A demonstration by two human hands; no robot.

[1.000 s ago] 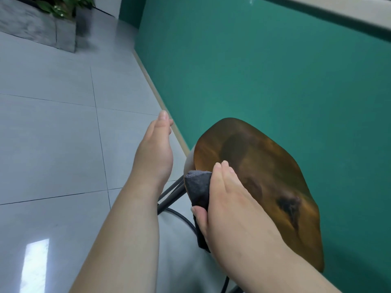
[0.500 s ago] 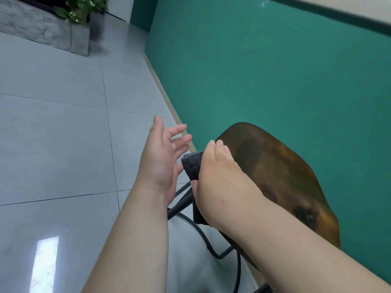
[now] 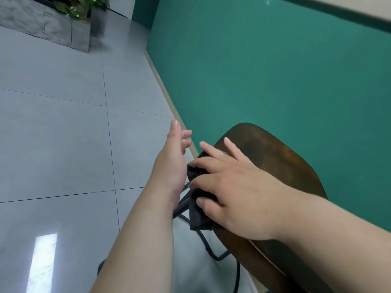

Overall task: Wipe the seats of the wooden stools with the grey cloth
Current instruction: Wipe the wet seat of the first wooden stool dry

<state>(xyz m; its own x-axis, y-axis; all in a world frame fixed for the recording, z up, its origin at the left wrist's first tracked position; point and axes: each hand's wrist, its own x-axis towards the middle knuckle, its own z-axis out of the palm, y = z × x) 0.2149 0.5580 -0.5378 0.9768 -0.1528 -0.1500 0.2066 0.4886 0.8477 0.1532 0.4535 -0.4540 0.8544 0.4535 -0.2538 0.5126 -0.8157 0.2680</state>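
Pressing down flat, the right hand (image 3: pixel 232 187) covered the cloth (image 3: pixel 198 216) at the seat's (image 3: pixel 275 157) 9 o'clock edge. Its fingers (image 3: pixel 211 163) were splayed wide and straight across it, thumb on the flap hanging off the rim toward 6 o'clock. Most of the cloth sat hidden beneath that palm; only dark folds peeked out between the fingers. The left hand (image 3: pixel 171 163) stood at the cloth's 9 o'clock, open and relaxed, holding nothing. Touching the cloth or not, couldn't tell. The black frame (image 3: pixel 211 248) showed only in bits under the seat, whose 5 o'clock end ran behind the right forearm.
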